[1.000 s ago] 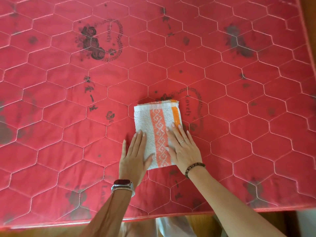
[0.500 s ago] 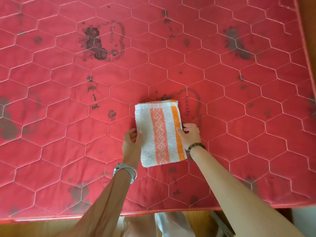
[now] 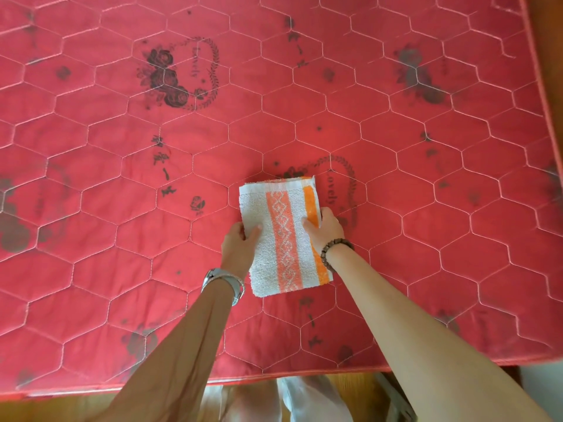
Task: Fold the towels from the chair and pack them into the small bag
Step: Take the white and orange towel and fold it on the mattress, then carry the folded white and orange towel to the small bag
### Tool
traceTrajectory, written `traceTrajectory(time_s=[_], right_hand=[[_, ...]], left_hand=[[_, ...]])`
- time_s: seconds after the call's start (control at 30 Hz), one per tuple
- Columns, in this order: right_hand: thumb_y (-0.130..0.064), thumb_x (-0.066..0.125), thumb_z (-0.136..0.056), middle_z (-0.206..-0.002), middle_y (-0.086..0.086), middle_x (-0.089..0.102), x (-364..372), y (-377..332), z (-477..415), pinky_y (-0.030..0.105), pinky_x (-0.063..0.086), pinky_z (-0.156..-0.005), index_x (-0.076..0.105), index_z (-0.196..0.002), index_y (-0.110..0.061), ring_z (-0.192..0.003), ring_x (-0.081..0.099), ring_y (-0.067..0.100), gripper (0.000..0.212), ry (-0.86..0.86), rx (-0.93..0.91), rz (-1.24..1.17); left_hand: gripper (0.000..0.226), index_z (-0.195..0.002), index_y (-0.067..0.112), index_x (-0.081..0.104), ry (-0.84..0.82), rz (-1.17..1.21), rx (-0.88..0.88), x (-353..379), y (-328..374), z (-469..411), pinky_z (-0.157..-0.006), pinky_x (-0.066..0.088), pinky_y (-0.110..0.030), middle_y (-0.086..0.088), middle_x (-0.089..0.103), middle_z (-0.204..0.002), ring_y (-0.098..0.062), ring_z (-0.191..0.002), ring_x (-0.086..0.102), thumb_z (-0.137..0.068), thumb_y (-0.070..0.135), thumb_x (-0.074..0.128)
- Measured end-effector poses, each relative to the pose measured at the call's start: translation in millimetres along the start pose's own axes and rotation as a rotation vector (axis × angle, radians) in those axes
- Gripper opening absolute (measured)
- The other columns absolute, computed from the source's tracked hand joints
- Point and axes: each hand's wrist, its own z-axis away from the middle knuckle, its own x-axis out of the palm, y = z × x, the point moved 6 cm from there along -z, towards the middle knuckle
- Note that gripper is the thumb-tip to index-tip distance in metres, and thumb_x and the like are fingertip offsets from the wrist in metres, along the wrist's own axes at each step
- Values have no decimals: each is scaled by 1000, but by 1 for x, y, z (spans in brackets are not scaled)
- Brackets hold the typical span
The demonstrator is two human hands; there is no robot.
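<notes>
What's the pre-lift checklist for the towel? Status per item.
1. Towel folded into a compact rectangle: ok.
2. Left hand grips the towel's left edge, thumb on top: ok.
3. Right hand grips the right edge, thumb on top: ok.
4. Fingers fully under all layers: cannot tell, hidden by the towel.
5. Towel already off the mattress: cannot tell.
6. Bag located: cannot tell, not in view.
</notes>
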Motion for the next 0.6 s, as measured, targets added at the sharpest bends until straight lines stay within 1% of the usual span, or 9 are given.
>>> traceTrajectory(time_s=[0.07,0.1,0.13,0.27,0.37,0.43,0.47,0.53,0.6], right_hand=[[-30,50,-100,-73,-2,38,-3,-1,4,28,30,-52,36,-97,-12,-61,38,17,23,-3,-32,27],[-30,50,-100,-70,-3,36,-4,-2,5,30,31,-53,36,-98,-12,-57,36,15,22,-4,-48,42],[-30,49,-100,-68,-3,36,-6,-2,7,32,32,-54,37,-100,-13,-55,35,13,21,-3,-61,54],[-32,50,-100,-65,-2,38,-15,-7,19,30,34,-52,41,-107,-14,-53,38,14,21,25,-110,49],[-29,50,-100,-61,-2,35,-23,-13,33,28,33,-49,39,-104,-18,-49,34,14,16,52,-134,8],[-27,50,-100,-59,-3,33,-28,-20,44,27,30,-48,39,-102,-18,-48,31,13,15,60,-149,-31],[-27,50,-100,-59,-3,32,-30,-24,49,27,30,-48,39,-101,-17,-48,30,13,15,62,-156,-49],[-27,50,-100,-59,-3,32,-36,-34,61,27,30,-48,41,-101,-16,-48,29,13,14,70,-174,-88],[-26,50,-100,-58,-4,31,-47,-47,76,26,29,-47,42,-102,-14,-46,28,11,15,81,-206,-118]], left_hand=[[25,-104,7,60,21,-9,44,-3,4,4,-58,42,-29,-3,56,-82,-17,-68,48,-97,31,60],[23,-104,8,61,41,-16,59,-4,6,5,-57,41,-29,-2,56,-79,-17,-66,48,-97,30,59],[22,-104,9,61,57,-21,72,-6,7,6,-57,42,-30,-2,57,-78,-17,-64,48,-97,29,59],[20,-110,14,62,91,-42,133,-13,16,17,-60,50,-37,-6,68,-87,-19,-65,57,-97,29,58],[9,-104,24,59,101,-31,181,-21,28,29,-69,55,-47,-8,70,-92,-29,-77,66,-97,30,58],[4,-100,29,57,108,-27,212,-28,39,39,-68,55,-48,-9,70,-91,-28,-74,65,-97,30,58],[2,-98,30,58,114,-19,224,-32,44,44,-66,55,-48,-11,70,-89,-25,-69,62,-97,30,58],[5,-97,28,59,132,-4,246,-42,57,54,-61,54,-46,-11,68,-83,-20,-63,56,-97,33,57],[9,-98,25,60,137,8,266,-50,74,67,-56,49,-38,-4,62,-75,-17,-58,52,-98,34,57]])
